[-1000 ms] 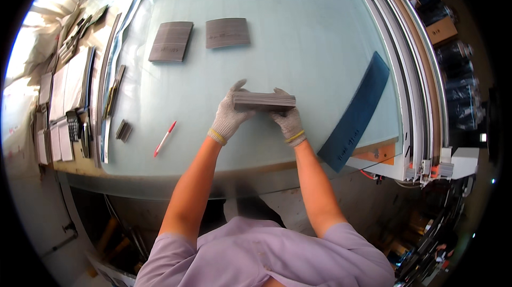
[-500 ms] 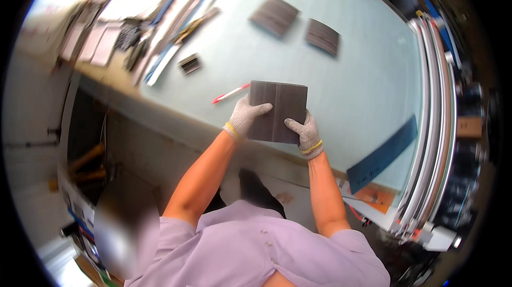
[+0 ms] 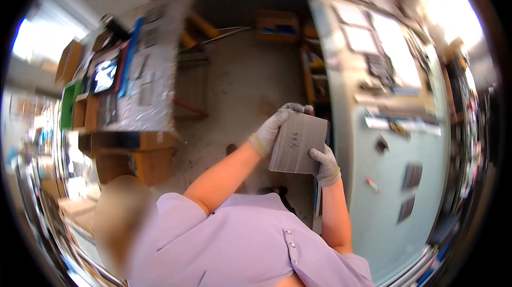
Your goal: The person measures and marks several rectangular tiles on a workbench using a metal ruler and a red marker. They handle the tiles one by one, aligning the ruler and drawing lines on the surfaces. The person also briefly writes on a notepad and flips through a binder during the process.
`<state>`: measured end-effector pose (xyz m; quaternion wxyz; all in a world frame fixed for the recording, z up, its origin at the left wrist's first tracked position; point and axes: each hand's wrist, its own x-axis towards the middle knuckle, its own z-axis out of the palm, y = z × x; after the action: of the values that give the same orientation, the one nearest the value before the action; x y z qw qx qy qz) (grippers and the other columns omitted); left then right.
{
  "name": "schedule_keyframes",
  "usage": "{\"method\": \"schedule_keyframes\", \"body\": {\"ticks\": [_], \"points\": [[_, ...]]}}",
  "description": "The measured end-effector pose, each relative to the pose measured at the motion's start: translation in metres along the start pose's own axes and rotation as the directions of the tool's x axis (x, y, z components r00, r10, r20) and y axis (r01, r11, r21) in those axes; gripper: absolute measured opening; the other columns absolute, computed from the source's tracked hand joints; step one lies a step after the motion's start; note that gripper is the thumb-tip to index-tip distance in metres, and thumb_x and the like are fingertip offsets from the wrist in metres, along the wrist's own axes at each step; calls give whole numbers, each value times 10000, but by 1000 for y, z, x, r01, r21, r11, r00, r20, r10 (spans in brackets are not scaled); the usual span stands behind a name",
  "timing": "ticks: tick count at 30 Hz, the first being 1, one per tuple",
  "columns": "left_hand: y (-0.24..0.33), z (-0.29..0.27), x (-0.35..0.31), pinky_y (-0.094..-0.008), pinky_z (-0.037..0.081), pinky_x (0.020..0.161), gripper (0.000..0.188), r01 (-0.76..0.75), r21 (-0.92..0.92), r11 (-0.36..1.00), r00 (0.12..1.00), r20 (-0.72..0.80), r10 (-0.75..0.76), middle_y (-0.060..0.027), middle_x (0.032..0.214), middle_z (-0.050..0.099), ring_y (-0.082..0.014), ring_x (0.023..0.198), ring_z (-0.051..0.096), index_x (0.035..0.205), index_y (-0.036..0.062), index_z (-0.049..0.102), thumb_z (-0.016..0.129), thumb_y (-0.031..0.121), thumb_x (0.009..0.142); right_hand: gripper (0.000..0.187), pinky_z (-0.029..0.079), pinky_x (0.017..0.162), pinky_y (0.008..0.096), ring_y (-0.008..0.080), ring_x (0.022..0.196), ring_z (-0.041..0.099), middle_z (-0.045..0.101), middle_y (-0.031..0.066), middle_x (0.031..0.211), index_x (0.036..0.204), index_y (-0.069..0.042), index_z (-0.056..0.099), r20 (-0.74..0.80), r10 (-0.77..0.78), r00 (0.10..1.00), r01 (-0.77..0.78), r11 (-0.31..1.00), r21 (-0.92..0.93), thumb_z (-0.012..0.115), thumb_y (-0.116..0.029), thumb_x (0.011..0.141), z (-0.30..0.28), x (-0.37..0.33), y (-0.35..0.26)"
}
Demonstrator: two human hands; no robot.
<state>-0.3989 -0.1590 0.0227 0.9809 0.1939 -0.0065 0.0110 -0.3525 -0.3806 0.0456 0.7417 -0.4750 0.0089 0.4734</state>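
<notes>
Both gloved hands hold a flat, grey rectangular panel (image 3: 300,148) with faint lengthwise bands and a dark handwritten mark on its upper face. My left hand (image 3: 272,128) grips its far left corner, fingers curled over the far edge. On the near right side my right hand (image 3: 326,165) pinches the panel with the thumb on top; its other fingers are partly hidden. The panel is held over the floor, just left of a pale green table (image 3: 368,223). Lying on that table are two dark squarish pieces, one farther (image 3: 412,176) and one nearer (image 3: 406,209), and a red-and-white pen (image 3: 373,184).
Trim strips (image 3: 400,121) and a small dark block (image 3: 382,145) lie farther along the green table. To the left stands a plastic-covered table (image 3: 157,100) with a blue strip (image 3: 130,57) and a green bin (image 3: 69,104). Below it is a cardboard box (image 3: 154,161); bare floor (image 3: 234,73) runs between.
My view and body have swung left, so the green table now lies to my right. The panel has moved away from over the table's edge, and its marked face now shows.
</notes>
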Motion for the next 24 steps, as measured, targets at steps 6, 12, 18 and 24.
{"method": "schedule_keyframes", "body": {"ticks": [6,12,18,24], "points": [[150,-52,-69,-426,532,1060,235,-198,7,980,936,-294,191,-120,1411,569,-258,1252,597,1129,97,644,642,310,1030,685,538,1036,407,269,1173,669,670,144,1304,1428,56,531,152,184,971,-160,974,-159,800,-181,845,125,126,35],[248,-94,-137,-393,510,1078,412,-334,9,942,794,-536,287,-104,1419,604,-242,1282,595,1395,81,590,579,337,1072,619,529,1032,386,253,1167,665,679,140,1286,1415,51,550,211,261,942,-173,916,-363,764,-130,863,233,216,63],[252,-125,-217,-441,468,1118,539,-124,374,919,678,-644,354,-95,1486,577,-253,1342,564,1522,76,491,598,341,1065,522,531,1033,391,255,1148,667,679,139,1273,1405,44,557,227,270,936,-173,912,-371,700,-38,910,315,272,93],[225,-132,-230,-497,476,1106,495,-756,101,646,447,-642,623,-67,1429,618,-256,1308,591,1481,104,516,656,230,1023,478,554,984,371,255,1125,680,683,128,1260,1380,15,571,299,330,895,-230,918,-324,722,-90,939,354,313,175]]}}
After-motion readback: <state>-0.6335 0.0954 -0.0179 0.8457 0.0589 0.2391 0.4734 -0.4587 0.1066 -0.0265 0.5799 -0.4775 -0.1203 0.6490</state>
